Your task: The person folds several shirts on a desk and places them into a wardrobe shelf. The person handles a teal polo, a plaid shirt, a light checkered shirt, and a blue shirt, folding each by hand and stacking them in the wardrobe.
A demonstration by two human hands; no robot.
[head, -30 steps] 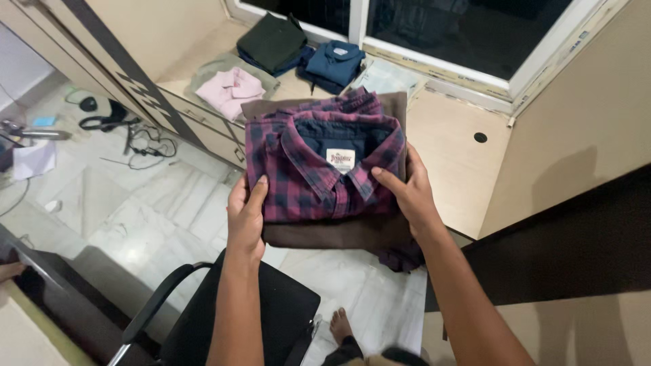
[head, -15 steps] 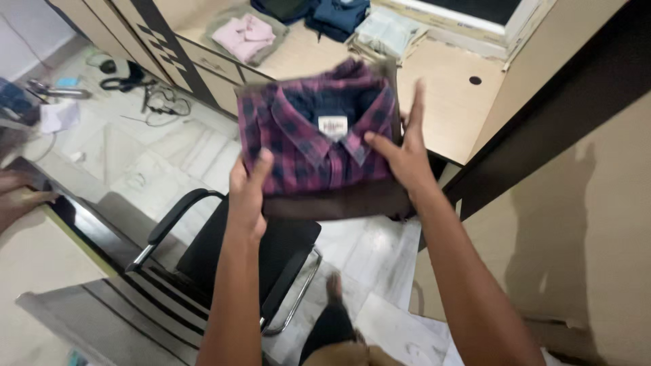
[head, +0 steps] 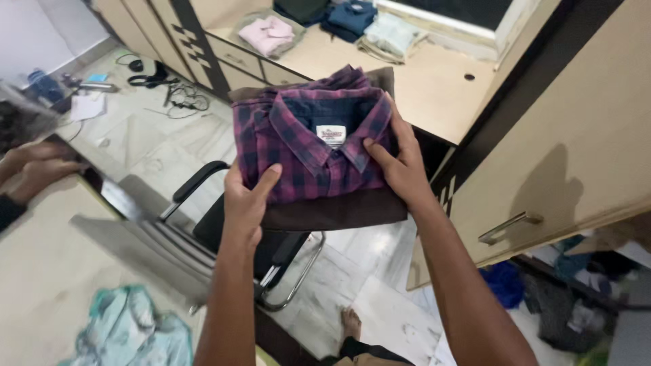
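Compared with the frame half a second earlier, the folded stack has shifted little, while the view has swung right – a pale laminate cupboard door with a metal bar handle (head: 510,227) now fills the right side, and a crumpled pale green cloth (head: 129,332) has come into view at lower left.

Largest items first: the pale wooden bench (head: 434,95) runs along the window at the top of the view, well beyond the stack. A black office chair with chrome frame (head: 224,230) stands on the marble floor directly below the stack.

The folded brown cloth (head: 339,210) forms the bottom layer of the stack, held in mid-air above the chair. The folded purple-and-navy checked shirt (head: 305,146) lies on top of it, collar up.

The left hand (head: 245,203) grips the stack's left front corner – thumb pressed on the checked shirt, fingers hidden underneath. The right hand (head: 400,166) clamps the right edge, thumb on the collar, fingers spread along the side.

On the bench lie a folded pink shirt (head: 270,34), a folded blue shirt (head: 350,16) and a folded pale green garment (head: 388,35).

Another person's hands (head: 34,169) rest at the left edge.
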